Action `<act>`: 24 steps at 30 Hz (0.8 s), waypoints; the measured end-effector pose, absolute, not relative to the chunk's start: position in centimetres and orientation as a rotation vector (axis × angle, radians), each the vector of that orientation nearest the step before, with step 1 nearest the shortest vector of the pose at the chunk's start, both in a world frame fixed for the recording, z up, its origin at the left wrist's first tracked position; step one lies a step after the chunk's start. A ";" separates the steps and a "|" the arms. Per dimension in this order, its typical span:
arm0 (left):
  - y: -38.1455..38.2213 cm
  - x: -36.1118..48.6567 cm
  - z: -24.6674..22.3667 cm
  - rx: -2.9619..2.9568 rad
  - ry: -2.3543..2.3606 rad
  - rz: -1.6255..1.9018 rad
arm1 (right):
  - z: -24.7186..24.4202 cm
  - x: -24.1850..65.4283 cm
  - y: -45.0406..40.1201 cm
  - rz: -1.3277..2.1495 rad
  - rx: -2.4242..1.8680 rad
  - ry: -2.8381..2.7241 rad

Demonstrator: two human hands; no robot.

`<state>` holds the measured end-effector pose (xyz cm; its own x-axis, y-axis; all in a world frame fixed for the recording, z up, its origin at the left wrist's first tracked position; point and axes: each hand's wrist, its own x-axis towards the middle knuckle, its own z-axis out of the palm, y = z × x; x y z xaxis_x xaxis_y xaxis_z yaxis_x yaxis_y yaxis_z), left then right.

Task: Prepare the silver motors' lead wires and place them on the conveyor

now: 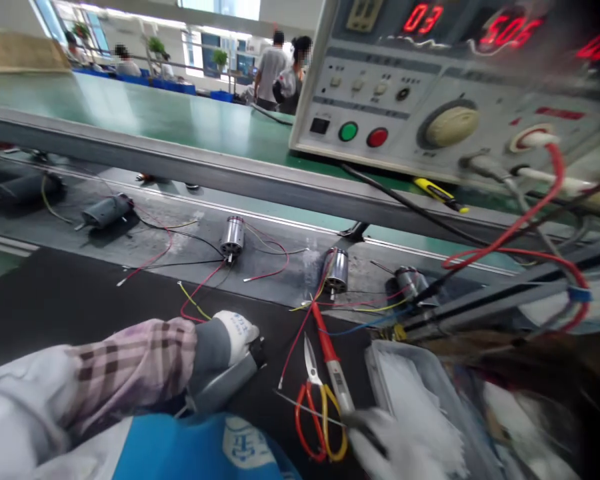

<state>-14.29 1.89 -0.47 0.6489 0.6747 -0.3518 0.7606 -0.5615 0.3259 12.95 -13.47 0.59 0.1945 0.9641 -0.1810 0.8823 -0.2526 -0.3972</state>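
My left hand (pixel 235 337), in a white and grey glove, is closed around a grey cylindrical motor (pixel 225 383) that lies slanted over the black mat. Blurred at the lower right, my gloved right hand (pixel 395 443) grips a tool with a thin metal shaft (pixel 310 408) and what looks like a dark handle. That shaft crosses over scissors (pixel 312 373) with red and yellow handles. Beside them lies a red and pale pen-like tool (pixel 333 363). A red wire (pixel 296 340) runs down from a silver motor (pixel 337 272) beyond the mat.
More motors with loose wires, such as a silver one (pixel 233 237) and a grey one (pixel 107 211), line the back ledge. A clear plastic bin (pixel 380 380) borders the mat. The tester (pixel 405 87) stands on the shelf, its cables hanging at right. People (pixel 273 70) are in the background.
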 end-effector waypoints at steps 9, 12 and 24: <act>0.6 -14.0 -2.4 2.563 1.148 -0.155 | -4.9 -1.4 -5.1 0.522 -2.022 -1.803; -0.1 -13.6 -2.7 2.539 1.234 -0.020 | -5.9 -0.7 -5.3 0.851 -1.872 -1.447; 1.3 -12.8 -2.7 2.301 1.199 0.315 | -6.3 -0.2 -5.9 1.440 -1.394 -0.491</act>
